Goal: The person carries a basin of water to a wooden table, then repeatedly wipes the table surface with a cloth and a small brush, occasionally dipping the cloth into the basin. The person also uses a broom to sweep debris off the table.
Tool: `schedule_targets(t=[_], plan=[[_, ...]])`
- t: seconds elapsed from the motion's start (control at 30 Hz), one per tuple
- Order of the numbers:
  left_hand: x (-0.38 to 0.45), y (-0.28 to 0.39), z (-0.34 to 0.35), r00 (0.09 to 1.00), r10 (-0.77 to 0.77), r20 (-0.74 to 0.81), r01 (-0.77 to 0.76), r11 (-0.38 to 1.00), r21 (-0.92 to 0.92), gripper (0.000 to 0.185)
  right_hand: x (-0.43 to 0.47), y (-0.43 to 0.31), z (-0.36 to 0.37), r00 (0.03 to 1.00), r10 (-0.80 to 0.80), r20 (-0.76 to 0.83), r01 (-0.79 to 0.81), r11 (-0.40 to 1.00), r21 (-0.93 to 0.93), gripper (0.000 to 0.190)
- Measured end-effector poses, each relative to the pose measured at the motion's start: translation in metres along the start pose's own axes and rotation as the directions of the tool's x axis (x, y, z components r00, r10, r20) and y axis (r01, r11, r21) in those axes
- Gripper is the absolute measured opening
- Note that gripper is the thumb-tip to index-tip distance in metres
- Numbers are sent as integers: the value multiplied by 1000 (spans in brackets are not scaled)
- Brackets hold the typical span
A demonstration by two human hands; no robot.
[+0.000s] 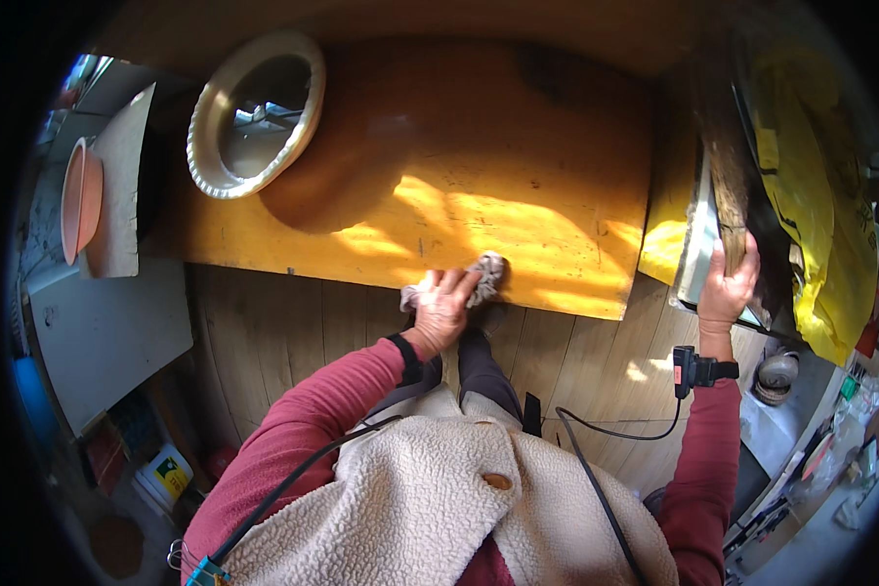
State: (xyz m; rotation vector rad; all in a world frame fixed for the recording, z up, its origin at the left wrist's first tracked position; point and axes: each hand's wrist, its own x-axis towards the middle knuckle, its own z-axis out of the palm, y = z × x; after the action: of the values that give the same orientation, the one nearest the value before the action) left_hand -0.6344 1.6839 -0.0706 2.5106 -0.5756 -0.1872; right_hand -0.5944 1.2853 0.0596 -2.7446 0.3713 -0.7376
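My left hand (443, 309) grips a crumpled grey cloth (489, 277) at the front edge of an orange-yellow wooden tabletop (439, 190). Part of the cloth sticks out on both sides of the fingers. A pale plastic basin (209, 172) with a ribbed rim stands on the tabletop at the left, with liquid that reflects light inside. To the right, my right hand (731, 282) is closed round the near end of a long brown object (729, 183), perhaps a wooden stick or a brush; its far end is lost in shadow.
A yellow plastic bag (824, 220) hangs at the far right. An orange basin (82, 201) and a cardboard sheet (121, 190) are at the left, above a white panel (110, 337). A white bucket (165, 476) is low at the left. A black cable (593, 461) runs from the right wrist.
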Motion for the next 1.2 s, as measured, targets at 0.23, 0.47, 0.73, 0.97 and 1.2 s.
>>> schedule_targets(t=[0.23,0.47,0.73,0.97,1.2], plan=[[66,145,67,828,424,367,-320,895,-312,52,3,-6,-4,999,-31,-20,32,999,43,52],[269,119,51,1000,-1,10,3,981,-195,36,5,-6,-6,998,-47,-37,50,994,92,56],[219,161,119,944,149,295,-170,984,49,48,6,-7,-6,996,-66,-59,71,992,100,58],[96,189,112,775,382,504,-360,922,-145,55,6,-8,-7,998,-52,-37,54,996,66,57],[143,157,29,484,222,846,501,722,-476,30,3,-9,-6,1000,4,-1,-4,998,61,56]])
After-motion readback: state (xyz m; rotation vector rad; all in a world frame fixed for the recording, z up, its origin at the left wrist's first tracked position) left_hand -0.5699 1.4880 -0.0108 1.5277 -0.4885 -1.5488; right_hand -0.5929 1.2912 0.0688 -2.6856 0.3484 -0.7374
